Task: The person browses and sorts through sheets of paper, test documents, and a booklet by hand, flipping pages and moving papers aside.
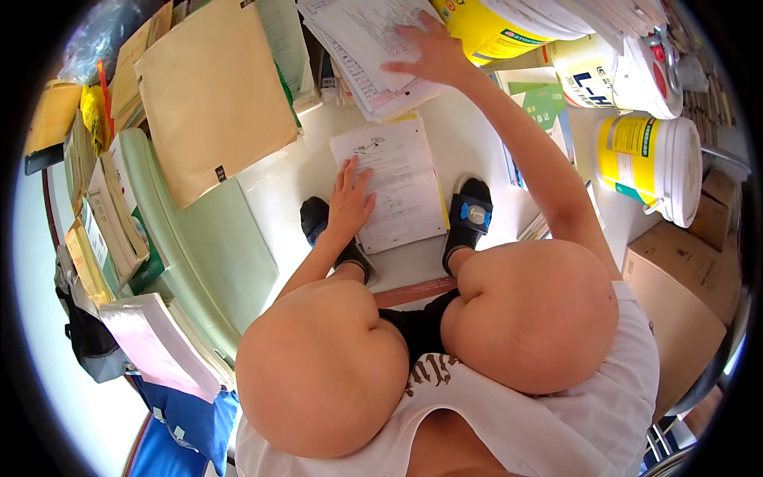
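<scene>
Printed sheets (405, 179): on the floor (298, 155), between our slide sandals (467, 216).
We see left hand (351, 200) on their edge, fingers slightly spread; right hand (435, 54), fingers splayed, on farther paper stack (362, 44).

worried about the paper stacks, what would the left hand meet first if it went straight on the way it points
Past the printed pages it lies over, the left hand would probably meet the upper paper pile first, though how high each sits is hard to judge.
</scene>
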The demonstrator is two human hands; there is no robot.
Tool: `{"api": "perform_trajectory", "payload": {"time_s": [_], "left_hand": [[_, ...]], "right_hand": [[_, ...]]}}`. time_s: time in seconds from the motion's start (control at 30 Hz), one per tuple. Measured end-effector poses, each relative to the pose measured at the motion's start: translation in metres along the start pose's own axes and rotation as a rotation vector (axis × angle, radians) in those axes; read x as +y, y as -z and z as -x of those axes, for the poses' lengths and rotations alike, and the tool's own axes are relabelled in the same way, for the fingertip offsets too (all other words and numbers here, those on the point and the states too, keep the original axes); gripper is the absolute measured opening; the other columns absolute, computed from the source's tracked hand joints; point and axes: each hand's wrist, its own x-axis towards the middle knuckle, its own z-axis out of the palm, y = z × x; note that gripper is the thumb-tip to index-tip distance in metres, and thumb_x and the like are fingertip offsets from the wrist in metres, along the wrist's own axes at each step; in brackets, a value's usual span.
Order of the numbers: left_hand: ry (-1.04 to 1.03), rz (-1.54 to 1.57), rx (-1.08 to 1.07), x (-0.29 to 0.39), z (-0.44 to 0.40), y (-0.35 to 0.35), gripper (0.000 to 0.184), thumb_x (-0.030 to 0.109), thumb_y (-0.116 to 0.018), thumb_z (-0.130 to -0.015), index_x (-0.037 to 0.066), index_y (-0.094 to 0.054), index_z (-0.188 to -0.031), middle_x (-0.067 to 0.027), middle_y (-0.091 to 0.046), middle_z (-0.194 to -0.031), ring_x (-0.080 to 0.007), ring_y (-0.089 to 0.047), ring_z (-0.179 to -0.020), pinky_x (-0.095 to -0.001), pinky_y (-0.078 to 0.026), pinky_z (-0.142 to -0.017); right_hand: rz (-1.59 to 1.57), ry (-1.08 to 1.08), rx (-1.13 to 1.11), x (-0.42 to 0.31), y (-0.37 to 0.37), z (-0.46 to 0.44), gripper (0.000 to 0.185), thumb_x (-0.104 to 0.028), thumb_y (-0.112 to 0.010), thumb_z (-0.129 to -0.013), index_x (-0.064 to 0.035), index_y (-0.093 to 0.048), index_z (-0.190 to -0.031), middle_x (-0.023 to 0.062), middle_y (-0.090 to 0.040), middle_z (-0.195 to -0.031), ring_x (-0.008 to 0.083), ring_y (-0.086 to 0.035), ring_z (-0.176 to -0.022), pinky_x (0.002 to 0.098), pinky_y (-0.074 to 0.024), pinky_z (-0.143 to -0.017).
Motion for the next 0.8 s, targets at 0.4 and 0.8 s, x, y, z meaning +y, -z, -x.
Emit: {"api": "perform_trajectory", "payload": {"time_s": [0.4, 0.8], "left_hand": [[0.003, 0.007, -0.001, 0.0, -0.001, 0.002, 0.053, 0.015, -0.072, -0.087, 0.007, -0.056, -0.137, -0.0206, -0.033, -0.16, -0.0439, -0.033, -0.147, -0.051, -0.035, -0.119], [-0.009, 0.013, 0.002, -0.001, -0.001, 0.004, 0.053, 0.013, -0.074, -0.086, 0.008, -0.056, -0.136, -0.02, -0.033, -0.159, -0.0451, -0.037, -0.144, -0.0509, -0.038, -0.118]], "right_hand": [[-0.19, -0.074, 0.392, 0.028, -0.027, -0.01, 0.061, -0.028, -0.084, -0.08, -0.0032, -0.059, -0.13, 0.0192, -0.067, -0.116, 0.0413, -0.065, -0.104, 0.0505, -0.0553, -0.087], [-0.456, -0.098, 0.626, 0.026, -0.03, -0.003, 0.039, -0.02, -0.076, -0.089, -0.0034, -0.064, -0.122, 0.0147, -0.074, -0.091, 0.0321, -0.072, -0.085, 0.0404, -0.0551, -0.074]]}}
